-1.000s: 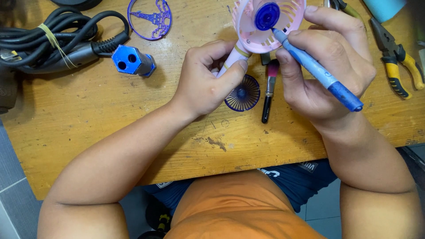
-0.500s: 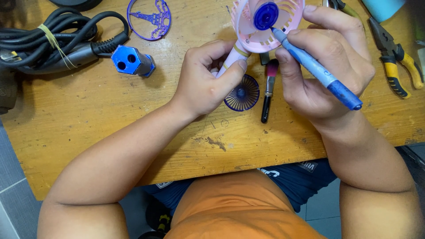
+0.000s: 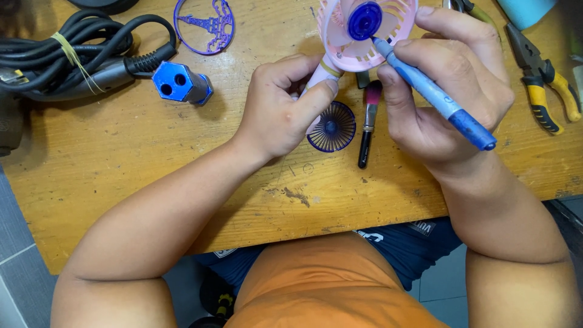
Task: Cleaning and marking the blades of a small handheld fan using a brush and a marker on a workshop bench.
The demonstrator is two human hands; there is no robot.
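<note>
The left hand (image 3: 276, 109) is gripping the handle of a small pink hand fan (image 3: 364, 30), its fingers (image 3: 316, 97) closed round the stem, holding the fan above the far part of the bench (image 3: 152, 158). The right hand (image 3: 449, 91) is pinching a blue marker (image 3: 434, 94), the tip touching the fan's blue hub (image 3: 365, 20). The hub is looking fully blue; the surrounding guard is showing only pink. A blue round grille (image 3: 332, 127) is lying just beneath the left hand, beside a small brush (image 3: 368, 124).

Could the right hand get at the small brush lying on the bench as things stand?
Probably not yet: the right hand is full, gripping the blue pen. The brush lies uncovered just beside it, between both hands, so the path looks free.
</note>
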